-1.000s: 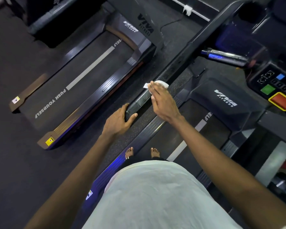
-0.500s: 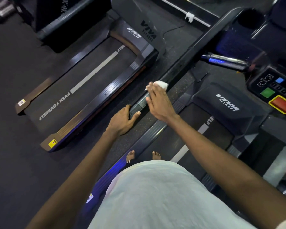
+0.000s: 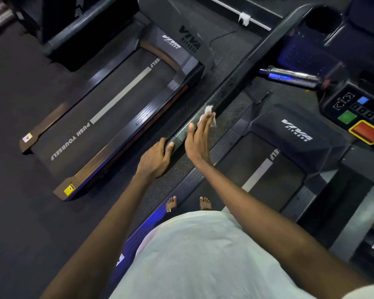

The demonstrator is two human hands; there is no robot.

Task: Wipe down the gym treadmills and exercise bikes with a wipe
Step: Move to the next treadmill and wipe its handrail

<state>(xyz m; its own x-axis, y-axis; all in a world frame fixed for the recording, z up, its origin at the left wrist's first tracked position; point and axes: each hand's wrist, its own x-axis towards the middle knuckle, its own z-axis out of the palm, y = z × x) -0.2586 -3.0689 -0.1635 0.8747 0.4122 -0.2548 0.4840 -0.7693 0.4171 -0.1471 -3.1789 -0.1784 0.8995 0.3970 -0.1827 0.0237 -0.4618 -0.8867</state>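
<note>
I stand barefoot on a treadmill whose belt (image 3: pixel 266 169) runs under me. Its long dark left handrail (image 3: pixel 231 91) slants from the console down to my hands. My left hand (image 3: pixel 156 158) grips the near end of that handrail. My right hand (image 3: pixel 198 140) lies flat along the rail just beyond it, fingers straight, pressing a small white wipe (image 3: pixel 208 114) against the rail. Only the wipe's crumpled edges show past my fingertips.
A second treadmill (image 3: pixel 117 104) printed "PUSH YOURSELF" lies to the left across a strip of dark rubber floor. The console (image 3: pixel 363 117) with green, blue and red buttons sits at the right. A chrome grip bar (image 3: pixel 289 75) juts out below the console.
My right hand has turned more onto its edge and slid the wipe a little further up the handrail. My left hand has kept its grip on the rail's end.
</note>
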